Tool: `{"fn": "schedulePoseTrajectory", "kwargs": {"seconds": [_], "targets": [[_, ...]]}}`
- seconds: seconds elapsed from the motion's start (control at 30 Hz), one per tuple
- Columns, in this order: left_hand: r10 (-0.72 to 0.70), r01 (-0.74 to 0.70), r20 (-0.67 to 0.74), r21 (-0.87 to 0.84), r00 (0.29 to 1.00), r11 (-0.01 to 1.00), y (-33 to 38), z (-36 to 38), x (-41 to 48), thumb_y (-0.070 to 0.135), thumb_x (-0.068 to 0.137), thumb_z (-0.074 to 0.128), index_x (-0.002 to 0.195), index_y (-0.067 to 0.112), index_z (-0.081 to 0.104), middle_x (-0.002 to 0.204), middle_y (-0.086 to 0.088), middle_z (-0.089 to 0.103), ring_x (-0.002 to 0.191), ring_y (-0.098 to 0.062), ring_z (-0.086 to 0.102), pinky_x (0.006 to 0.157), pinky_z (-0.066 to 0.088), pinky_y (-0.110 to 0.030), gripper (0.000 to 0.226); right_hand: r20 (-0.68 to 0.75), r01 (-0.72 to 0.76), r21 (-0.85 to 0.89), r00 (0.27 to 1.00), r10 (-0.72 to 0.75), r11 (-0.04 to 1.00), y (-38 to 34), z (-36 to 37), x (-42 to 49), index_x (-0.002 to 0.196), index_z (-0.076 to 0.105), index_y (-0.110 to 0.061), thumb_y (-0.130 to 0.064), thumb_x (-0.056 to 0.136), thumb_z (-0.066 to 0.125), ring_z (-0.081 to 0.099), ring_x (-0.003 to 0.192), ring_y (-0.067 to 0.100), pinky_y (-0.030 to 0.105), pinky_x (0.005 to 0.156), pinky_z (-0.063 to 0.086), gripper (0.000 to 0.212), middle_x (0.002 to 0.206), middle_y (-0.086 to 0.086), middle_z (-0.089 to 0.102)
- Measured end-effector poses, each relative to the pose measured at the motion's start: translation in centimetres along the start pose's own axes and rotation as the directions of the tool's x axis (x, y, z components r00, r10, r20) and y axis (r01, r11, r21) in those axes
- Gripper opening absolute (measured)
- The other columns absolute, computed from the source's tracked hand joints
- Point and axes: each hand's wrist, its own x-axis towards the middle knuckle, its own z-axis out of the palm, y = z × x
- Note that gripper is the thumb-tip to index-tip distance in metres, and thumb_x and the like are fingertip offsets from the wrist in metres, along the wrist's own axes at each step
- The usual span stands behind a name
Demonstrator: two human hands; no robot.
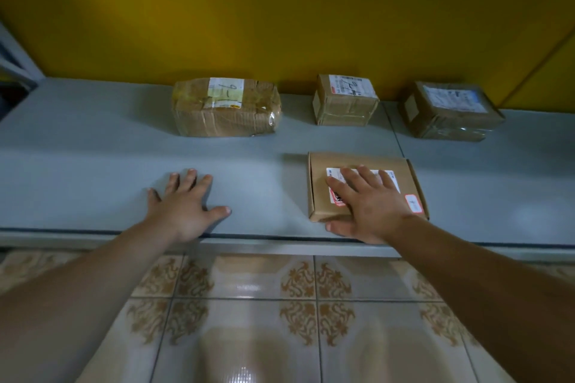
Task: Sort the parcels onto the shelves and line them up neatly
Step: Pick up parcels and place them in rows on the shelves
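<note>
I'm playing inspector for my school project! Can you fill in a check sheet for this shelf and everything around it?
Surface: grey shelf, with a seam toward the right.
Job's things: taped parcel, small box and dark parcel in a row along the wall; flat box nearer the front edge.
Clutter: nothing seen.
Hands: left hand flat on the shelf, fingers spread; right hand lies flat on the flat box.
Cables: nothing seen.
Surroundings: yellow wall behind, patterned floor tiles below.

Dim yellowish light, glare on floor tiles, soft blur, bowed edges
</note>
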Motion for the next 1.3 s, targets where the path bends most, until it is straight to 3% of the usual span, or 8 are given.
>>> {"fn": "schedulePoseTrajectory", "kwargs": {"seconds": [0.1, 0.27, 0.47, 0.67, 0.83, 1.0, 1.17, 1.3], "targets": [[0.029, -0.027, 0.040, -0.063, 0.999, 0.998, -0.8, -3.0, -2.0, 0.074, 0.085, 0.039, 0.152, 0.035, 0.017, 0.162, 0.007, 0.006, 0.149, -0.020, 0.003, 0.113, 0.009, -0.059, 0.080, 0.046, 0.027, -0.002, 0.999, -0.026, 1.000, -1.8, -4.2, -0.2, 0.155, 0.006, -0.035, -0.083, 0.082, 0.034, 0.001, 0.152, 0.025, 0.046, 0.120, 0.001, 0.092, 0.166, 0.001, 0.005], [0.004, 0.007, 0.058, -0.188, 0.998, 0.982, -3.4, -8.6, -9.4, 0.065, 0.087, 0.048, 0.152, 0.034, 0.021, 0.162, 0.006, 0.011, 0.149, -0.020, 0.007, 0.115, 0.009, -0.054, 0.077, 0.054, 0.100, 0.070, 0.993, -0.103, 0.993, -8.7, -15.0, 0.4, 0.155, 0.016, -0.031, -0.073, 0.089, 0.040, 0.015, 0.150, 0.024, 0.042, 0.119, 0.015, 0.082, 0.164, 0.002, 0.017], [-0.161, 0.164, 0.035, -0.331, 0.986, 0.929, -11.7, -16.0, -22.9, 0.060, 0.086, 0.053, 0.149, 0.036, 0.028, 0.160, 0.007, 0.020, 0.147, -0.017, 0.014, 0.117, 0.016, -0.047, 0.072, 0.127, 0.302, 0.076, 0.942, -0.310, 0.950, -21.7, -28.8, -0.6, 0.156, 0.019, -0.026, -0.068, 0.093, 0.039, 0.022, 0.147, 0.023, 0.040, 0.116, 0.025, 0.078, 0.162, 0.002, 0.024], [-0.367, 0.367, 0.081, -0.404, 0.927, 0.838, -24.0, -22.0, -36.5, 0.059, 0.088, 0.051, 0.150, 0.033, 0.027, 0.160, 0.004, 0.021, 0.147, -0.018, 0.014, 0.116, 0.021, -0.045, 0.071, 0.132, 0.462, 0.131, 0.869, -0.477, 0.877, -38.5, -38.6, -3.5, 0.156, 0.022, -0.025, -0.067, 0.093, 0.042, 0.027, 0.144, 0.026, 0.041, 0.115, 0.028, 0.078, 0.160, 0.003, 0.028], [-0.480, 0.493, 0.150, -0.445, 0.864, 0.748, -35.7, -24.5, -46.3, 0.056, 0.089, 0.054, 0.151, 0.032, 0.026, 0.158, 0.003, 0.024, 0.143, -0.020, 0.025, 0.113, 0.028, -0.040, 0.072, 0.157, 0.548, 0.167, 0.806, -0.571, 0.819, -54.1, -44.1, -5.4, 0.155, 0.022, -0.027, -0.069, 0.092, 0.042, 0.033, 0.141, 0.027, 0.043, 0.108, 0.036, 0.078, 0.158, 0.002, 0.030], [-0.602, 0.627, 0.203, -0.398, 0.772, 0.670, -45.9, -24.7, -54.5, 0.061, 0.089, 0.049, 0.151, 0.033, 0.024, 0.159, 0.003, 0.022, 0.145, -0.020, 0.019, 0.115, 0.024, -0.040, 0.072, 0.215, 0.626, 0.157, 0.733, -0.645, 0.764, -67.0, -47.2, -6.9, 0.156, 0.021, -0.027, -0.067, 0.094, 0.040, 0.032, 0.142, 0.028, 0.042, 0.109, 0.034, 0.076, 0.159, 0.004, 0.030], [-0.672, 0.707, 0.262, -0.426, 0.693, 0.564, -53.5, -24.3, -56.9, 0.063, 0.090, 0.047, 0.152, 0.035, 0.019, 0.161, 0.005, 0.017, 0.147, -0.019, 0.015, 0.117, 0.020, -0.040, 0.073, 0.245, 0.664, 0.186, 0.683, -0.688, 0.725, -75.3, -48.8, -5.6, 0.155, 0.023, -0.025, -0.062, 0.096, 0.043, 0.029, 0.144, 0.026, 0.042, 0.110, 0.033, 0.073, 0.158, 0.004, 0.029], [-0.689, 0.712, 0.265, -0.483, 0.674, 0.510, -58.4, -24.8, -54.7, 0.058, 0.091, 0.050, 0.152, 0.035, 0.019, 0.161, 0.003, 0.017, 0.147, -0.020, 0.015, 0.117, 0.020, -0.040, 0.072, 0.236, 0.621, 0.266, 0.700, -0.674, 0.738, -79.7, -49.9, -1.4, 0.155, 0.023, -0.027, -0.059, 0.096, 0.046, 0.028, 0.144, 0.026, 0.043, 0.113, 0.033, 0.071, 0.160, 0.002, 0.027]]}}
